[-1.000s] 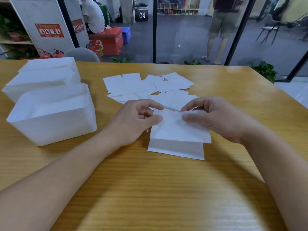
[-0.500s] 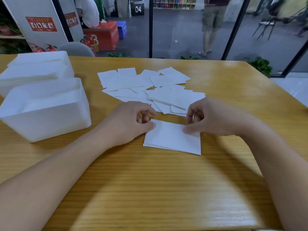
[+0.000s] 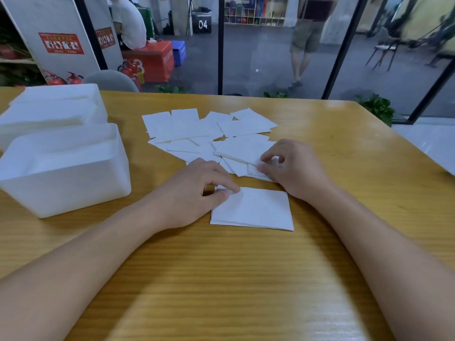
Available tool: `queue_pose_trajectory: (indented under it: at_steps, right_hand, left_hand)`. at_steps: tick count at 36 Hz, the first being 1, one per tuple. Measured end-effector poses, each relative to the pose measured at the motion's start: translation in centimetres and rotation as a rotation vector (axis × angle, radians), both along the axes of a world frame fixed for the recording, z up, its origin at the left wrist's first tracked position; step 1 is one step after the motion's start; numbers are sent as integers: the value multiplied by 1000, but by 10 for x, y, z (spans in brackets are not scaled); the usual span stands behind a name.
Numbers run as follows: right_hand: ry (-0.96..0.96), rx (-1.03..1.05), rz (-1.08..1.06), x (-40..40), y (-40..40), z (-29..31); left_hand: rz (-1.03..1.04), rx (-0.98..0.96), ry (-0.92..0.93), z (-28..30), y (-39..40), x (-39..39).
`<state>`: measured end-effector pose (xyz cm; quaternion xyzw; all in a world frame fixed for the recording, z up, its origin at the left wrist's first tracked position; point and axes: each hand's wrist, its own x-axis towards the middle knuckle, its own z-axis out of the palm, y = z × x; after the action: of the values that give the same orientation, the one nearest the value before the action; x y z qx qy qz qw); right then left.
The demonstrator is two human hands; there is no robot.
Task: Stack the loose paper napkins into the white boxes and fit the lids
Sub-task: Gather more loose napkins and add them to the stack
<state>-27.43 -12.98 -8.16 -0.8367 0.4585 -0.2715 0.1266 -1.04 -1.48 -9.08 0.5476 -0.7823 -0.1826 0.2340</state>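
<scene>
A: Head view: how much of the job can be counted as done?

B: Little, it is judged. A small stack of napkins (image 3: 253,209) has been squared up on the table (image 3: 246,279), just in front of the hands. Many loose napkins (image 3: 206,134) are spread and overlapping beyond it, mid-table. Nothing is being loaded into a box at this moment.

A: And the boxes?

B: Two white boxes are set at the left edge. The near box (image 3: 66,173) is open-topped; some white filling seems to be seen inside, but how much cannot be told. The far box (image 3: 54,107) also appears to hold white layers. No lid can be made out with certainty, so lid fitting is taken as left to do.

A: How is each grip held?

B: The left hand (image 3: 197,190) is rested on the stack's near-left corner, thumb and curled fingers pinching its edge. The right hand (image 3: 290,168) is curled over the nearest loose napkins, fingertips pinching one of them.

A: Materials?

B: Thin, matte, soft paper folded into flat rectangles, easily shifted or creased. The boxes are of translucent white plastic, smooth, with rounded corners. The table is finished in glossy wood grain.
</scene>
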Motion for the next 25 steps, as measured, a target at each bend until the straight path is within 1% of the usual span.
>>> queue_pose_trajectory:
  at_steps: [9, 11, 14, 17, 21, 25]
  right_hand:
    - [16, -80, -4, -2, -2, -2]
    - [7, -87, 30, -3, 0, 2]
    - [-41, -33, 133, -8, 9, 14]
    - [-67, 40, 269, -13, 23, 23]
    - [-97, 72, 334, -16, 34, 32]
    - [-170, 96, 362, -17, 38, 38]
  left_hand:
    - [13, 6, 3, 1, -1, 3]
    - [41, -49, 63, 2, -1, 1]
    - [159, -207, 203, 6, -2, 0]
    - [226, -326, 230, 11, -3, 4]
    - [251, -274, 170, 12, -6, 9]
    - [220, -298, 227, 10, -5, 7]
